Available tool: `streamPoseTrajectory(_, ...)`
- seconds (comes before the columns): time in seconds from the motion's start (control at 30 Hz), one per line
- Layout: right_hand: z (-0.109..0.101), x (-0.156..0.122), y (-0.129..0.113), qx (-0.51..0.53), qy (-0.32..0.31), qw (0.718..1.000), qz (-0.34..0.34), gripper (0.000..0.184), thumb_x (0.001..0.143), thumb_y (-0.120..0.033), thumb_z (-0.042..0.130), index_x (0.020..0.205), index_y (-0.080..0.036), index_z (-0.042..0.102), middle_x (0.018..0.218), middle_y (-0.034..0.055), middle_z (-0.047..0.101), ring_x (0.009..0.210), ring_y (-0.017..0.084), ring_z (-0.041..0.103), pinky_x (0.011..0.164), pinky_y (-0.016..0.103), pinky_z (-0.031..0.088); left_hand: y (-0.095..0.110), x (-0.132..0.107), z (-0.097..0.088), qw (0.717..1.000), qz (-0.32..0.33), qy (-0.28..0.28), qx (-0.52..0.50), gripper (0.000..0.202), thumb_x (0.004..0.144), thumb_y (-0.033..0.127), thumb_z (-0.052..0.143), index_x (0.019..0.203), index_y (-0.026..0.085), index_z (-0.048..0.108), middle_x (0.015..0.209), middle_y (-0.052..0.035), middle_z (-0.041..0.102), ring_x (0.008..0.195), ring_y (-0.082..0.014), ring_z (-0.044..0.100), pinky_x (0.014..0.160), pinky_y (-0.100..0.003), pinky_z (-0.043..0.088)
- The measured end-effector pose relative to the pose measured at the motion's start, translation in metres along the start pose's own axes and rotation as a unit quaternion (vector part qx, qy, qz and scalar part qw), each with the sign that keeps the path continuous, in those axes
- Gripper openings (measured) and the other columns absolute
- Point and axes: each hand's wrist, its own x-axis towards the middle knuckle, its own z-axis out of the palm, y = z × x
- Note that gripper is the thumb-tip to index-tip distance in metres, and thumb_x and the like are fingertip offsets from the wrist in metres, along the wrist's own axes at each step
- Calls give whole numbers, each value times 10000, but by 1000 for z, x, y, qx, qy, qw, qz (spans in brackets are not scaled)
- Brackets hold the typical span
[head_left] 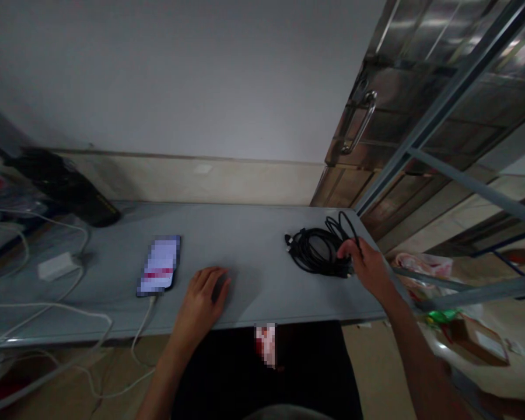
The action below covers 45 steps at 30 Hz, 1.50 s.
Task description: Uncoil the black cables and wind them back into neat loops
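A coil of black cable (315, 249) lies on the grey table (254, 245) near its right end. My right hand (364, 265) rests on the coil's right side, fingers curled onto the cable. My left hand (202, 300) lies on the table near the front edge, fingers loosely bent and apart, holding nothing. A phone (160, 265) with a lit screen lies to the left of that hand, a white cable running from its near end.
White cables and a white charger block (56, 265) lie at the table's left. A black object (65, 186) leans by the wall at back left. A metal cabinet door with a handle (359, 122) and a metal frame (464, 186) stand right. Bags lie on the floor (424, 268).
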Motion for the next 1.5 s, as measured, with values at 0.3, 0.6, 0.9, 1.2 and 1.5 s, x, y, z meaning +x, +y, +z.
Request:
streamPoseTrajectory(0.3,-67,37,-145,334,291,893,-78,513,963,-722,835,872,-268,614,581,-107,395,408,106,277,401,291,240,3,1,-6,1000,13,-10,-27,274,1133,406,643,1355,259,706,1294,-119,783,1213,-332,743,1099,-558,611)
streamPoseTrajectory(0.6,-11,-15,-216,393,260,881,-50,376,1142,-615,624,931,-305,597,622,-89,333,460,134,262,403,282,264,80,-18,-26,962,-3,-121,-244,763,1055,622,752,1715,339,493,1586,-163,714,1379,-386,742,1155,-607,628)
streamPoseTrajectory(0.9,102,-121,-178,297,-184,937,17,392,1223,-478,455,1468,-251,659,1430,124,774,1369,228,732,1207,399,573,144,-38,-36,854,-291,-29,-431,566,1116,610,644,1594,312,692,1671,-100,668,1590,-368,587,1368,-563,424)
streamPoseTrajectory(1.2,47,-122,-116,267,-109,950,120,557,1193,-665,435,1042,-243,765,1069,84,827,1092,230,794,1086,373,614,105,-22,-68,721,-325,2,-612,528,998,500,812,1439,210,789,1114,-148,863,953,-326,829,900,-460,687)
streamPoseTrajectory(1.5,-66,-140,-33,319,204,897,229,587,903,-766,845,745,-263,586,597,-64,395,460,120,359,358,242,363,45,-5,-135,763,-343,153,-526,404,886,362,880,1267,230,840,914,-59,778,844,-247,700,721,-348,643)
